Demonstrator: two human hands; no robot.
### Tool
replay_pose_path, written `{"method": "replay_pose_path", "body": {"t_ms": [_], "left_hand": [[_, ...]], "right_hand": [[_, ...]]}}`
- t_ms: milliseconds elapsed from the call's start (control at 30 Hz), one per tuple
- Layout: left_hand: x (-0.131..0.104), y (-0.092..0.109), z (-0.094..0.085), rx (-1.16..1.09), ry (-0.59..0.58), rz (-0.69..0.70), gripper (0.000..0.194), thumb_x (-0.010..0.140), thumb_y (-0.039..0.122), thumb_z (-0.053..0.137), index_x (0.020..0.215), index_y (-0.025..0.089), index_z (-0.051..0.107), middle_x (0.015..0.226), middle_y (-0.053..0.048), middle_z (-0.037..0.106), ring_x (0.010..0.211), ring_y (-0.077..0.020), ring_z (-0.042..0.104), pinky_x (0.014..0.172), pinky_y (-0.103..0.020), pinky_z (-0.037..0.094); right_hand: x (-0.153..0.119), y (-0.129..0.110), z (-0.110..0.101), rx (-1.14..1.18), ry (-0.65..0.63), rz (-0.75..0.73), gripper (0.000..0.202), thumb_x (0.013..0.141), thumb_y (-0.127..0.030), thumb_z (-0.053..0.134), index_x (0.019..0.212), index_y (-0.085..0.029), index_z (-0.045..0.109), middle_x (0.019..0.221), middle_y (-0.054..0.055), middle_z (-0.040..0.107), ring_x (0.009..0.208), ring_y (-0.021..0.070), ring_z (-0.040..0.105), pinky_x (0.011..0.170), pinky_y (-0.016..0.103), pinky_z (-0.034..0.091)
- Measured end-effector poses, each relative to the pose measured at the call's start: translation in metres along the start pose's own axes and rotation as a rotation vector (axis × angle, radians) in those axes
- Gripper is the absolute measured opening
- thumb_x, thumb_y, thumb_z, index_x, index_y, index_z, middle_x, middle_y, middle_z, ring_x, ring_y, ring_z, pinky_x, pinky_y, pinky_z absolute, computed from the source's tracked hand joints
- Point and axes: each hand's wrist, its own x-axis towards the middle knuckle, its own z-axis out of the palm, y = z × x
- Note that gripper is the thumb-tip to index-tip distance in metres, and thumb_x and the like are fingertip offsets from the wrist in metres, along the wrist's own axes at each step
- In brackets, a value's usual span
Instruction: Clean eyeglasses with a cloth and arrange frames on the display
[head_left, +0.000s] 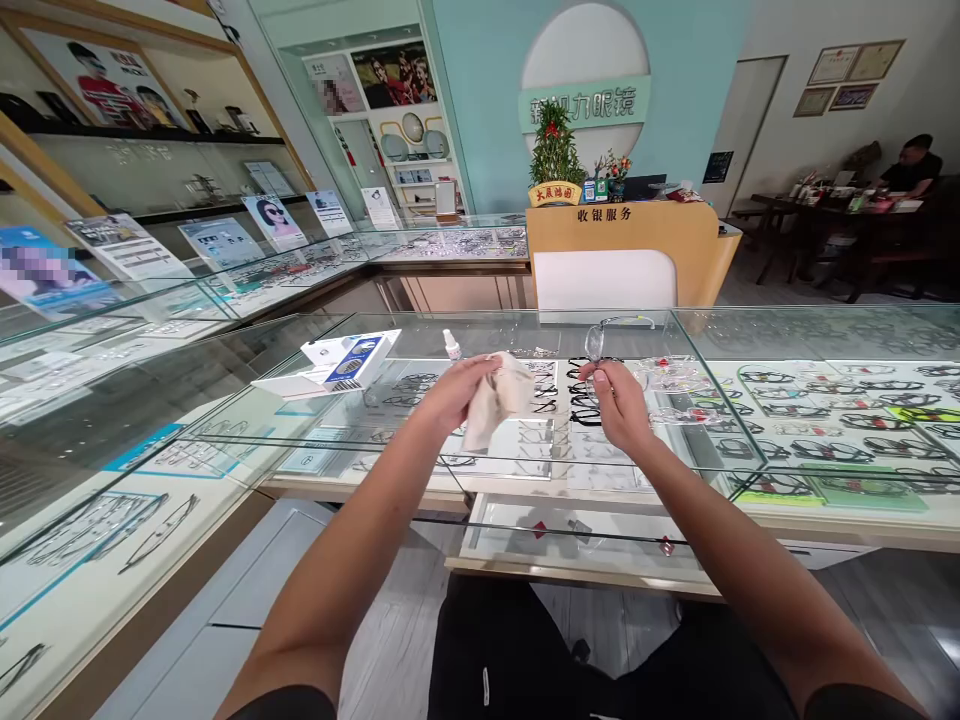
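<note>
My left hand [457,393] grips a cream-coloured cloth [499,400] that hangs down over the glass counter. To its right, my right hand [621,402] is closed on a pair of eyeglasses [595,345], held up with one lens and a temple arm showing above the fingers. The cloth and the eyeglasses are apart. Just behind my left hand stands a small white bottle [451,345]. Under the glass near my right hand, dark eyeglass frames [585,400] lie in a column.
An open white and blue box [337,362] sits on the counter at left. Below the countertop, a drawer [495,545] stands pulled out before my legs. Glass display cases [825,330] run along both sides. Beyond is a wooden cashier desk [626,225]; a person [911,168] sits at the far right.
</note>
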Motion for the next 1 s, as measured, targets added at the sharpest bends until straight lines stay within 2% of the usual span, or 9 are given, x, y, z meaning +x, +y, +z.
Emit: {"method": "replay_pose_path", "body": {"t_ms": [100, 267, 433, 500, 567, 633, 800, 900, 1000], "left_hand": [[0.001, 0.001, 0.036, -0.104, -0.132, -0.021, 0.055, 0.062, 0.055, 0.098, 0.095, 0.017, 0.076, 0.087, -0.007, 0.076, 0.074, -0.0197, 0.070, 0.068, -0.032, 0.057], [0.012, 0.013, 0.078, -0.210, -0.221, 0.048, 0.048, 0.062, 0.049, 0.098, 0.084, 0.019, 0.069, 0.080, 0.000, 0.069, 0.073, -0.0145, 0.065, 0.069, -0.028, 0.053], [0.030, 0.046, 0.099, -0.206, -0.296, 0.106, 0.040, 0.062, 0.034, 0.096, 0.074, 0.020, 0.060, 0.070, 0.004, 0.058, 0.063, -0.0102, 0.055, 0.059, -0.023, 0.045], [0.036, 0.056, 0.102, -0.195, -0.300, 0.142, 0.042, 0.064, 0.034, 0.095, 0.073, 0.021, 0.057, 0.069, 0.005, 0.056, 0.061, -0.0096, 0.052, 0.057, -0.022, 0.042], [0.040, 0.058, 0.105, -0.172, -0.293, 0.193, 0.042, 0.068, 0.040, 0.095, 0.075, 0.021, 0.057, 0.069, 0.005, 0.057, 0.061, -0.0103, 0.053, 0.057, -0.022, 0.041], [0.042, 0.050, 0.109, -0.163, -0.292, 0.240, 0.044, 0.070, 0.048, 0.094, 0.085, 0.022, 0.062, 0.072, 0.004, 0.062, 0.065, -0.0124, 0.058, 0.060, -0.023, 0.044], [0.035, 0.008, 0.116, -0.270, -0.286, 0.280, 0.061, 0.074, 0.062, 0.090, 0.116, 0.023, 0.066, 0.090, 0.000, 0.076, 0.080, -0.0198, 0.070, 0.074, -0.029, 0.052], [0.028, -0.009, 0.117, -0.299, -0.267, 0.289, 0.058, 0.078, 0.060, 0.087, 0.118, 0.025, 0.062, 0.087, 0.001, 0.074, 0.074, -0.0183, 0.068, 0.071, -0.029, 0.051], [0.018, -0.016, 0.119, -0.291, -0.224, 0.332, 0.052, 0.083, 0.058, 0.085, 0.114, 0.027, 0.057, 0.080, 0.004, 0.069, 0.064, -0.0156, 0.061, 0.065, -0.028, 0.047]], "right_hand": [[0.001, -0.002, -0.003, 0.008, 0.018, -0.002, 0.047, 0.118, -0.052, 0.033, 0.105, -0.026, 0.069, 0.107, 0.009, 0.078, 0.099, 0.0275, 0.067, 0.092, 0.044, 0.048], [0.003, -0.007, -0.007, 0.032, 0.034, -0.029, 0.044, 0.118, -0.048, 0.035, 0.103, -0.026, 0.069, 0.105, 0.008, 0.078, 0.099, 0.0271, 0.066, 0.093, 0.044, 0.047], [0.004, -0.012, -0.010, 0.043, 0.076, -0.031, 0.046, 0.118, -0.051, 0.035, 0.105, -0.026, 0.072, 0.108, 0.009, 0.078, 0.098, 0.0273, 0.067, 0.092, 0.045, 0.049], [0.004, -0.014, -0.011, 0.039, 0.085, -0.028, 0.047, 0.118, -0.051, 0.035, 0.105, -0.027, 0.073, 0.108, 0.009, 0.078, 0.097, 0.0271, 0.067, 0.091, 0.044, 0.050], [0.004, -0.013, -0.012, 0.052, 0.095, -0.028, 0.046, 0.118, -0.051, 0.036, 0.105, -0.027, 0.073, 0.108, 0.009, 0.078, 0.097, 0.0268, 0.067, 0.091, 0.044, 0.050], [0.003, -0.010, -0.012, 0.071, 0.106, -0.013, 0.045, 0.118, -0.050, 0.036, 0.106, -0.027, 0.073, 0.108, 0.009, 0.078, 0.098, 0.0265, 0.068, 0.092, 0.043, 0.051], [0.002, 0.000, -0.008, 0.076, 0.102, 0.030, 0.046, 0.117, -0.053, 0.036, 0.103, -0.027, 0.071, 0.107, 0.009, 0.078, 0.101, 0.0270, 0.069, 0.093, 0.043, 0.052], [0.001, 0.000, -0.004, 0.080, 0.073, 0.023, 0.045, 0.117, -0.052, 0.037, 0.102, -0.027, 0.071, 0.105, 0.009, 0.078, 0.101, 0.0270, 0.070, 0.094, 0.043, 0.051], [0.000, -0.003, -0.001, 0.089, 0.059, 0.024, 0.044, 0.117, -0.052, 0.038, 0.102, -0.026, 0.070, 0.104, 0.009, 0.078, 0.100, 0.0272, 0.069, 0.093, 0.044, 0.050]]}}
